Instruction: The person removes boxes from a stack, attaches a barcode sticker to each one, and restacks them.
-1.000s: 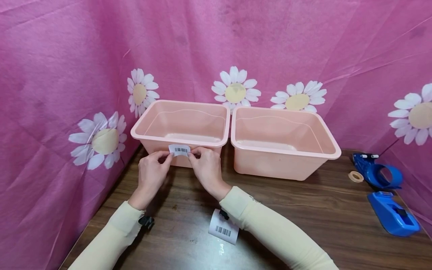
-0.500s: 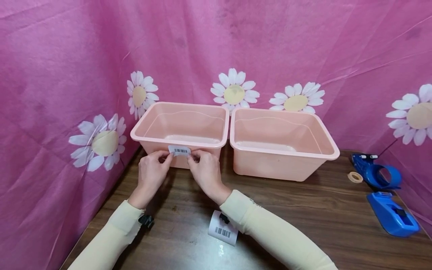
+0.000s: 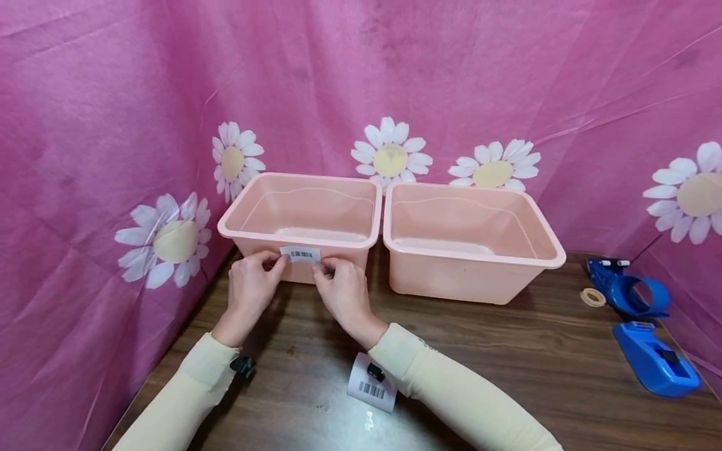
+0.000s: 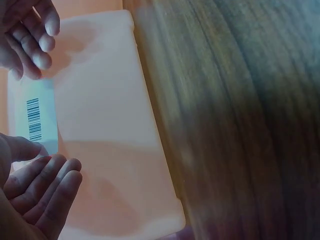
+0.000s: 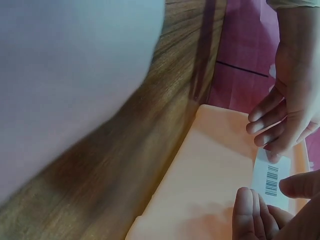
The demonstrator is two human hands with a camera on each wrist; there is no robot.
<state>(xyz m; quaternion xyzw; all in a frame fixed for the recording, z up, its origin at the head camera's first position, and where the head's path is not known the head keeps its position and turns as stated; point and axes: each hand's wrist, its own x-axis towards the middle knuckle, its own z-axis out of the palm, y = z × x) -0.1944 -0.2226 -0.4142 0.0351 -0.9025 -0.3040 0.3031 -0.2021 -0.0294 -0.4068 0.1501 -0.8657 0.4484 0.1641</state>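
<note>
Inspecting, we find left hand [image 3: 250,287] and right hand [image 3: 345,294] pinching the small white rectangular paper label [image 3: 301,254] by opposite ends, before the left pink plastic bin [image 3: 299,274]; we judge the label light, easily creased, best held by its edges.

A left pink tub [image 3: 307,205] and a right pink tub [image 3: 454,280] are being carried by the brown wooden bench [image 3: 299,382]. At its right, a tan ring [image 3: 592,304] and two blue tape dispensers [image 3: 620,293] [image 3: 645,358] are being supported; nearer the front, a barcode sheet [image 3: 371,389] is being borne.
</note>
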